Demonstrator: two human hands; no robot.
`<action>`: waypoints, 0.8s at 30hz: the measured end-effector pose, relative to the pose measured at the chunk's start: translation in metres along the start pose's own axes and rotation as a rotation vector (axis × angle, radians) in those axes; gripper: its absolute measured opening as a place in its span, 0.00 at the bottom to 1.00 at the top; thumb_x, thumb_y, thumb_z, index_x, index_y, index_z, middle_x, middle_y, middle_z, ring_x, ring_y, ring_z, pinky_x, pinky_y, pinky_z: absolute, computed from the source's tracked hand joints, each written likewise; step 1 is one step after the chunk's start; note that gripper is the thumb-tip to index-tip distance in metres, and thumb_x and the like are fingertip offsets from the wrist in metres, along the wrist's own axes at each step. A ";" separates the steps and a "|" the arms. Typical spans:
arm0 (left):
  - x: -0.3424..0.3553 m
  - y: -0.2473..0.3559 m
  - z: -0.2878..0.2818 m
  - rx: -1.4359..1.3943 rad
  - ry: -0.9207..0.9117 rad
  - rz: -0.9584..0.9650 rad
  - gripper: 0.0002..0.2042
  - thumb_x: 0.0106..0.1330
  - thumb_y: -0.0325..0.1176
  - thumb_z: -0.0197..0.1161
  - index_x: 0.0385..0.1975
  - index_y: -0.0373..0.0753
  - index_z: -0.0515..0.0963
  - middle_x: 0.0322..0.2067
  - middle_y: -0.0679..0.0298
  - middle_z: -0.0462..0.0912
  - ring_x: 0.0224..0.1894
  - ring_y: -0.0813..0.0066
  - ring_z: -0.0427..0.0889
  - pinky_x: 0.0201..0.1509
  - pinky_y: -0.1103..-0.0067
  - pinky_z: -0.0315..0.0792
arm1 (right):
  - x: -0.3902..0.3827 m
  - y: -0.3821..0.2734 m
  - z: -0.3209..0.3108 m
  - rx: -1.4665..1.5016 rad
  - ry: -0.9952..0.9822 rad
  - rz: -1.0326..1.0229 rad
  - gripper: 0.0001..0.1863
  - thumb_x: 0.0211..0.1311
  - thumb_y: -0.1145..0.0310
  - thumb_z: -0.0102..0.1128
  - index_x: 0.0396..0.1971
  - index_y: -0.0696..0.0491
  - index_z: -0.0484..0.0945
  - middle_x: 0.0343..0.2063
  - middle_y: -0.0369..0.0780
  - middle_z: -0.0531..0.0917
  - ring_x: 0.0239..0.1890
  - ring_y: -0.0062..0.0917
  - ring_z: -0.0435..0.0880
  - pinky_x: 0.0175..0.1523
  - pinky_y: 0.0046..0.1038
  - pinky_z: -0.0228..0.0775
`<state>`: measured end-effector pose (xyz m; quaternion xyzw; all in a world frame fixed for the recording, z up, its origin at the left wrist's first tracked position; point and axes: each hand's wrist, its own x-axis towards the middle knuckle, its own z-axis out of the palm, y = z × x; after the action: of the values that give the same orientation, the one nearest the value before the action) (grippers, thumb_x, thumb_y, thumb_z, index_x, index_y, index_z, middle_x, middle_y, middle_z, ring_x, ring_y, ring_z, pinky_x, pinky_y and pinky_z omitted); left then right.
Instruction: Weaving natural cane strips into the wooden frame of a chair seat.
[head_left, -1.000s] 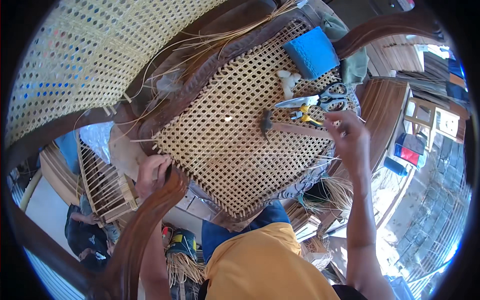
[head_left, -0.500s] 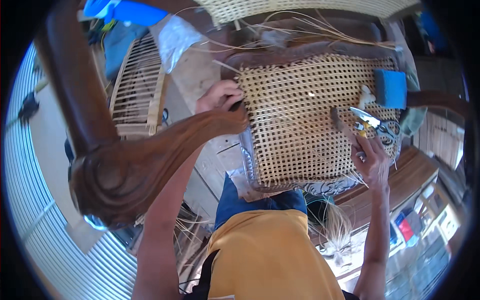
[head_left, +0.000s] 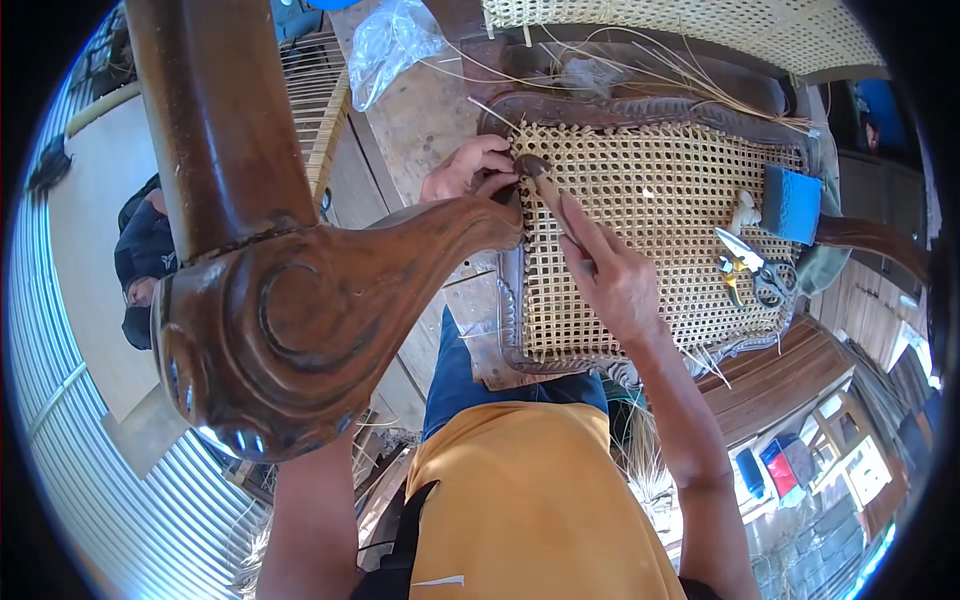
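Note:
My right hand (head_left: pixel 610 265) is closed round the wooden handle of a hammer (head_left: pixel 543 175), whose dark head is at the upper-left corner of the woven cane seat (head_left: pixel 630 270). Beside that head, my left hand (head_left: pixel 465 170) has its fingers bent together at the seat's edge; what they hold is too small to make out. The carved brown chair arm (head_left: pixel 380 270) crosses my left forearm. On the seat's right part lie scissors (head_left: pixel 770 280), yellow-handled pliers (head_left: pixel 731 272), a blue sponge (head_left: pixel 795 203) and a small white lump (head_left: pixel 743 212).
A plastic bag (head_left: pixel 395 50) and loose cane strands (head_left: pixel 700 75) lie beyond the seat, below a second cane panel (head_left: pixel 680 25). A slatted wooden piece (head_left: pixel 325 75) stands behind the chair arm. Another person (head_left: pixel 142 240) is at far left, partly hidden.
My right hand has taken hold of the hammer and carried it left, beside my left hand at the seat's corner. The view has turned, bringing the chair arm large into the left side.

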<state>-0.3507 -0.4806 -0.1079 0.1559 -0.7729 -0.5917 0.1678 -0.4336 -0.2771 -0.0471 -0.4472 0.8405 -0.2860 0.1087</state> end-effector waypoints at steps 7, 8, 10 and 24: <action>-0.001 -0.001 -0.010 0.170 0.020 0.084 0.18 0.59 0.19 0.63 0.50 0.37 0.71 0.43 0.63 0.78 0.47 0.78 0.77 0.53 0.82 0.72 | 0.001 -0.014 -0.003 0.151 0.196 -0.050 0.27 0.55 0.70 0.65 0.57 0.47 0.73 0.21 0.36 0.78 0.15 0.26 0.77 0.19 0.27 0.68; -0.003 -0.002 -0.009 0.171 0.018 0.083 0.18 0.59 0.19 0.63 0.50 0.37 0.71 0.43 0.63 0.78 0.47 0.78 0.77 0.53 0.82 0.72 | 0.001 -0.011 0.001 0.152 0.196 -0.048 0.27 0.55 0.70 0.65 0.57 0.47 0.73 0.21 0.36 0.78 0.15 0.26 0.77 0.19 0.27 0.68; -0.007 0.001 -0.005 -0.193 0.088 0.002 0.16 0.62 0.19 0.60 0.50 0.37 0.71 0.45 0.64 0.76 0.50 0.78 0.74 0.55 0.83 0.69 | 0.004 -0.004 0.010 0.048 0.117 -0.020 0.26 0.56 0.68 0.64 0.57 0.47 0.73 0.21 0.36 0.78 0.16 0.27 0.78 0.20 0.28 0.69; -0.123 0.044 -0.025 0.451 0.304 -0.454 0.06 0.66 0.25 0.58 0.40 0.34 0.76 0.37 0.63 0.80 0.39 0.80 0.78 0.46 0.82 0.72 | -0.037 0.082 -0.073 -0.378 0.121 0.106 0.24 0.55 0.65 0.66 0.54 0.45 0.75 0.26 0.36 0.75 0.30 0.27 0.76 0.32 0.30 0.74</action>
<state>-0.2314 -0.4372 -0.0686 0.4431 -0.7960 -0.3984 0.1066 -0.5014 -0.1834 -0.0375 -0.3966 0.9066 -0.1434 -0.0131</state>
